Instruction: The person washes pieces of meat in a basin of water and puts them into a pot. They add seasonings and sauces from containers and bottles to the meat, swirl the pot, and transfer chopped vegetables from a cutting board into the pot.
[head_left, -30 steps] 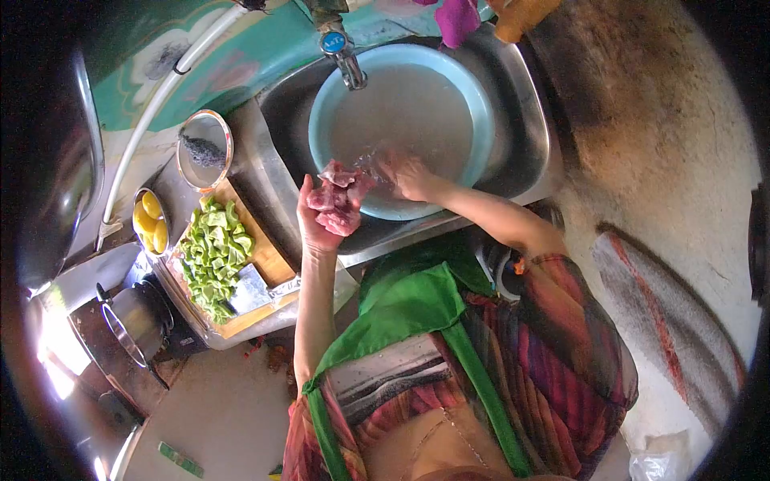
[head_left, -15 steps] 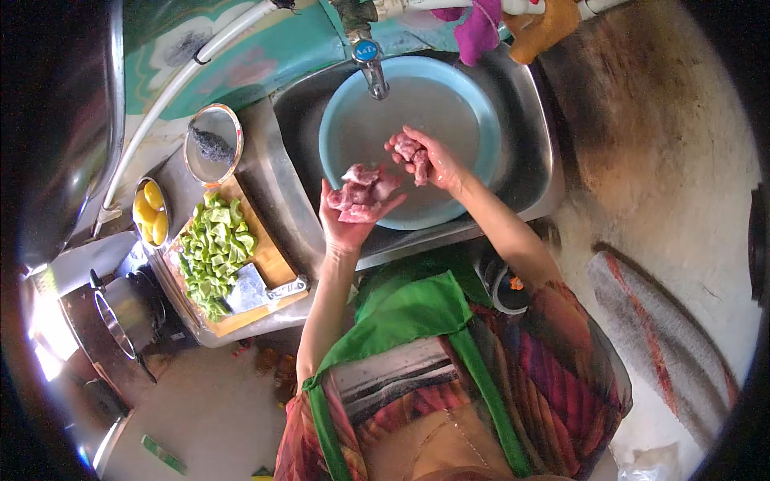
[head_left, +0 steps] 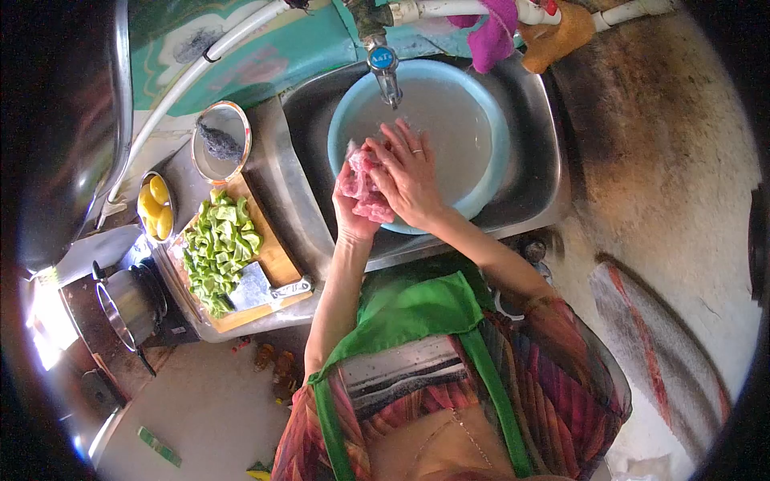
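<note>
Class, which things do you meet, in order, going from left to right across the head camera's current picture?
Pot → chopped green vegetables → raw meat → purple cloth → grey towel.

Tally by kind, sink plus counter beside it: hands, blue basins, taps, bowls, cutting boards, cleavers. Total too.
Hands: 2 (left hand, right hand)
Blue basin: 1
Tap: 1
Bowls: 2 (scrubber bowl, bowl of yellow pieces)
Cutting board: 1
Cleaver: 1
Total: 8
</note>
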Motion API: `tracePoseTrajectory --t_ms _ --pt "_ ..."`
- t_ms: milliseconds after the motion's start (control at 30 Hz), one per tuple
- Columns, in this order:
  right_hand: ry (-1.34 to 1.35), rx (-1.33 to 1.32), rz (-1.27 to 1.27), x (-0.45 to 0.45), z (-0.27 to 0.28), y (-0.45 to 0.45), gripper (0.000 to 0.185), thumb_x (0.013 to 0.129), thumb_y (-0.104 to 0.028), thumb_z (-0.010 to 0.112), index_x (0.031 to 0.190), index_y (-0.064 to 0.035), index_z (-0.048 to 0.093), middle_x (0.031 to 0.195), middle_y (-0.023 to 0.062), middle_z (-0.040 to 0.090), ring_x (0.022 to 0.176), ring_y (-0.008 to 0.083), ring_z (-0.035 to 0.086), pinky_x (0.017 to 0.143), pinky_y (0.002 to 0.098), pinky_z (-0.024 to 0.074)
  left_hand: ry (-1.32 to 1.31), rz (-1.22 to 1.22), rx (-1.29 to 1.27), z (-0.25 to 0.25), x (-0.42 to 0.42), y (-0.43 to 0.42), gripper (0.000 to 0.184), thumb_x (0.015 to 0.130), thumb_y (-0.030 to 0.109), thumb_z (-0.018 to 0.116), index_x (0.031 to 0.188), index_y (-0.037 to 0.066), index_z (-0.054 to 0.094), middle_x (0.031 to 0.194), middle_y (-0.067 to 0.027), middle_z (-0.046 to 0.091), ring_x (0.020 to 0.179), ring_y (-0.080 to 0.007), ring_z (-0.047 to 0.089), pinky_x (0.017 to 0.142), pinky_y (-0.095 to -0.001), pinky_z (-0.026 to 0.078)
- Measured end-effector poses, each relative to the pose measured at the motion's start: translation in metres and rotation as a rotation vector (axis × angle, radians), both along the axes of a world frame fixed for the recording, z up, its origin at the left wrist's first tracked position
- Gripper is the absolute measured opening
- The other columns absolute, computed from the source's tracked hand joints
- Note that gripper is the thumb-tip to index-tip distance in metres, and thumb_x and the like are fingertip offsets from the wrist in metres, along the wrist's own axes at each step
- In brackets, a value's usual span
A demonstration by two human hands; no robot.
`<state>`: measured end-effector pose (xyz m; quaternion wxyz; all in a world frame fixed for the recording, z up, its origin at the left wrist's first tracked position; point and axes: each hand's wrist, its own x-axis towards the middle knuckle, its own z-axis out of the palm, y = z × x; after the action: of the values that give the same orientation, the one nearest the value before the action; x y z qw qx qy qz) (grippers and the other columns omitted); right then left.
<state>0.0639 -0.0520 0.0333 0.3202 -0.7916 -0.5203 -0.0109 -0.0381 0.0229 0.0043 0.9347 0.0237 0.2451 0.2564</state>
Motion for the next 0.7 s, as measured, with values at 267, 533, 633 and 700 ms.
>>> tracePoseTrajectory --t_ms 267,533,633,700 --pt "0.738 -0.481 0.007 0.065 -0.083 0.004 0.043 0.087 -0.022 0.05 0.13 -0.0176 0.044 0.128 0.0114 0.048 0.118 0.0325 0.046 0.099 0.0507 0.0323 -0.189 -0.081 -0.145 0.026 -0.04 0.008 0.038 0.091 0.038 0.041 0.114 0.011 0.056 0.132 -0.0138 0.045 0.12 -0.0401 0.041 0.093 -0.0573 0.037" --pt "-0.063 -0.695 0.336 0.005 -0.12 0.048 0.047 0.083 -0.013 0.048 0.129 -0.0046 0.04 0.131 0.0235 0.041 0.117 0.0385 0.044 0.096 0.0498 0.0385 -0.141 0.004 -0.134 0.038 -0.072 0.01 0.04 0.088 0.038 0.046 0.115 0.01 0.056 0.132 -0.0143 0.045 0.119 -0.0418 0.041 0.097 -0.0558 0.033" --pt "-0.114 -0.174 0.303 -0.013 -0.2 0.039 0.051 0.071 -0.021 0.068 0.114 -0.0014 0.048 0.115 0.0212 0.049 0.106 0.0374 0.05 0.084 0.0446 0.047 -0.126 0.012 -0.137 0.034 -0.074 0.005 0.04 0.087 0.037 0.048 0.115 0.01 0.056 0.132 -0.0152 0.046 0.118 -0.0419 0.042 0.097 -0.0556 0.034" --pt "0.101 -0.282 0.338 -0.007 -0.189 0.028 0.046 0.073 -0.02 0.065 0.111 -0.0015 0.049 0.113 0.0209 0.05 0.103 0.0375 0.051 0.081 0.0443 0.0473 -0.073 0.042 -0.192 0.033 -0.074 0.002 0.04 0.087 0.037 0.048 0.114 0.009 0.056 0.131 -0.0158 0.046 0.117 -0.0423 0.042 0.097 -0.0557 0.035"
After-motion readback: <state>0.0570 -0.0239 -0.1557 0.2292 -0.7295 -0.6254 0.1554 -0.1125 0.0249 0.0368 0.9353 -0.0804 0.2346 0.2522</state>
